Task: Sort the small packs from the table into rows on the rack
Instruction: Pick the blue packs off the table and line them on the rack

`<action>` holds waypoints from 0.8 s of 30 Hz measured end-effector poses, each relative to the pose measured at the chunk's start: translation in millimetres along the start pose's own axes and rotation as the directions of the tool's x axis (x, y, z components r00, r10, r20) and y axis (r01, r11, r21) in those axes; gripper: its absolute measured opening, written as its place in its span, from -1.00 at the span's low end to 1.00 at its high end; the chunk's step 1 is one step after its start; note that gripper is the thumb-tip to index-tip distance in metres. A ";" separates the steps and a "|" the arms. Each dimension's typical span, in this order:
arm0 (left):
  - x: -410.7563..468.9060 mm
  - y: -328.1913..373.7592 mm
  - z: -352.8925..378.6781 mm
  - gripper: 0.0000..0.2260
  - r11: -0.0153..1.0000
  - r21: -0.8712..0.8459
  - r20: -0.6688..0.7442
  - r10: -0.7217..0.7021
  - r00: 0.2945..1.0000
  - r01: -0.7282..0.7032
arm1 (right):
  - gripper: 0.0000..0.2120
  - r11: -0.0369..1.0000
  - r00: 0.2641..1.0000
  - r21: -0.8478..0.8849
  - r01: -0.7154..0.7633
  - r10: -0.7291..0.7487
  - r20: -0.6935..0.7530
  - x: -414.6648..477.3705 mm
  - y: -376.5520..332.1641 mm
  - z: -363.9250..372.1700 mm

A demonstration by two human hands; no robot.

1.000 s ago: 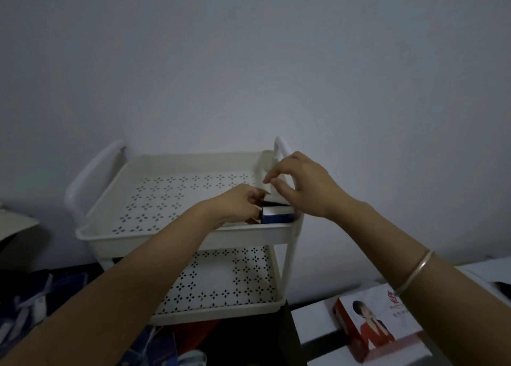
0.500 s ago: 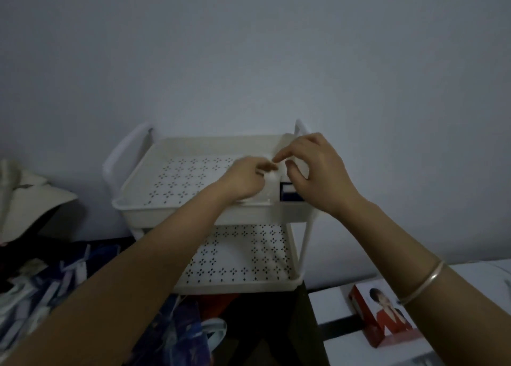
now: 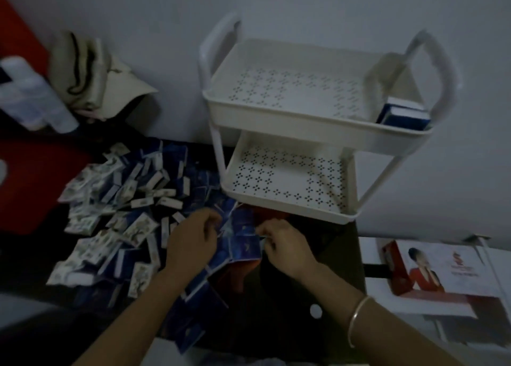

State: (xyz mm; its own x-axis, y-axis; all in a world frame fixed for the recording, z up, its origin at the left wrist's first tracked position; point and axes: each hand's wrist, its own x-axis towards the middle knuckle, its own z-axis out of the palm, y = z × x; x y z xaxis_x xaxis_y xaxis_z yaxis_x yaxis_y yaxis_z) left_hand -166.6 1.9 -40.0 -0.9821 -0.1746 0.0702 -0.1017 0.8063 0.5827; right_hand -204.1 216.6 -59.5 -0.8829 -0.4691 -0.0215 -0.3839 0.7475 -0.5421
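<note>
A white two-tier rack (image 3: 312,138) stands at the back of the dark table. A few blue-and-white packs (image 3: 405,115) stand in the right front corner of its top tray; the lower tray holds nothing. A heap of small blue and white packs (image 3: 119,205) covers the table to the left. In front of the rack, my left hand (image 3: 190,238) and my right hand (image 3: 284,244) have their fingers curled on either side of a cluster of blue packs (image 3: 240,238), gripping them. Motion blur hides the exact finger contact.
A beige cap (image 3: 91,77) lies against the wall at back left, with a blurred white bottle (image 3: 33,97) further left. A red and white box (image 3: 431,268) printed with a person's picture sits at the right. The wall is close behind the rack.
Both hands left the top tray's right corner, where the packs stay, and came down to the table pile. The view swung down and left, bringing the heap into sight.
</note>
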 end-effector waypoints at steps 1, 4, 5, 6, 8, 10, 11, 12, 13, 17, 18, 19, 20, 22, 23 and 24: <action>-8.3 -12.9 4.7 -0.83 0.997 0.047 0.052 -0.057 0.997 0.055 | -0.65 1.000 0.999 -0.027 0.011 -0.010 0.039 -2.2 0.9 13.3; -24.9 -43.1 8.9 -0.83 0.990 0.122 0.078 -0.086 0.993 0.076 | -0.56 0.990 0.994 -0.107 0.086 -0.079 0.073 -0.9 -8.4 45.9; -27.5 -49.9 9.0 -0.83 0.990 0.122 0.065 -0.079 0.995 0.071 | -0.54 0.983 0.994 -0.165 0.086 -0.073 0.084 2.2 -12.9 53.7; -27.5 -56.8 9.4 -0.81 0.991 0.123 0.063 -0.068 0.996 0.060 | -0.51 0.972 0.994 -0.225 0.064 -0.043 0.096 6.5 -16.7 60.8; -24.4 -64.6 8.8 -0.75 0.991 0.131 0.112 -0.010 0.994 -0.005 | -0.45 0.942 0.991 -0.334 -0.036 0.076 0.106 13.8 -21.8 72.7; -19.4 -67.0 9.3 -0.64 0.976 0.170 0.239 0.092 0.967 -0.135 | -0.37 0.906 0.973 -0.405 -0.123 0.190 0.129 14.3 -21.4 83.1; -16.9 -66.0 9.8 -0.58 0.964 0.188 0.305 0.123 0.944 -0.186 | -0.33 0.894 0.965 -0.423 -0.145 0.223 0.139 12.9 -18.9 86.7; -14.1 -65.6 10.7 -0.54 0.958 0.195 0.351 0.134 0.927 -0.212 | -0.30 0.889 0.960 -0.430 -0.154 0.237 0.148 11.5 -16.2 89.9; -11.3 -65.8 11.9 -0.54 0.957 0.197 0.375 0.128 0.918 -0.214 | -0.29 0.887 0.960 -0.435 -0.156 0.240 0.146 10.3 -13.0 91.7; -2.6 -61.6 16.2 -0.69 0.944 0.301 0.268 0.056 0.962 -0.138 | -0.37 0.860 0.968 -0.488 -0.149 0.228 0.106 3.7 -5.7 91.6; -0.5 -59.1 16.1 -0.69 0.932 0.349 0.249 0.013 0.968 -0.103 | -0.43 0.857 0.967 -0.484 -0.179 0.245 0.075 1.5 -6.1 91.3; 1.0 -56.8 16.0 -0.68 0.916 0.395 0.247 -0.024 0.969 -0.078 | -0.49 0.860 0.962 -0.464 -0.214 0.267 0.052 -0.3 -6.9 90.5; 2.8 -54.9 16.4 -0.67 0.899 0.432 0.260 -0.044 0.964 -0.075 | -0.54 0.865 0.959 -0.444 -0.233 0.279 0.039 -1.0 -7.4 89.7; 5.8 -52.6 18.0 -0.63 0.878 0.464 0.325 -0.047 0.945 -0.116 | -0.61 0.865 0.958 -0.440 -0.242 0.286 0.036 0.5 -8.1 85.7; 8.2 -51.9 18.7 -0.60 0.873 0.464 0.370 -0.037 0.928 -0.150 | -0.56 0.860 0.951 -0.444 -0.250 0.303 0.052 2.1 -7.7 82.5; 11.0 -51.3 18.8 -0.56 0.869 0.458 0.423 -0.028 0.906 -0.187 | -0.49 0.851 0.937 -0.454 -0.266 0.338 0.086 4.4 -6.7 79.5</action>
State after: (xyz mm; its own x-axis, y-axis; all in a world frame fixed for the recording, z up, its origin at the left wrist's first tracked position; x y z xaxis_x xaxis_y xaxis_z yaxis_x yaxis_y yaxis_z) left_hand -175.2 -30.8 -84.4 -0.9536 0.0586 -0.2953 0.0230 0.9922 0.1227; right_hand -184.0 172.2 -122.7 -0.9341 -0.2271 -0.2754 -0.2148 0.9738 -0.0744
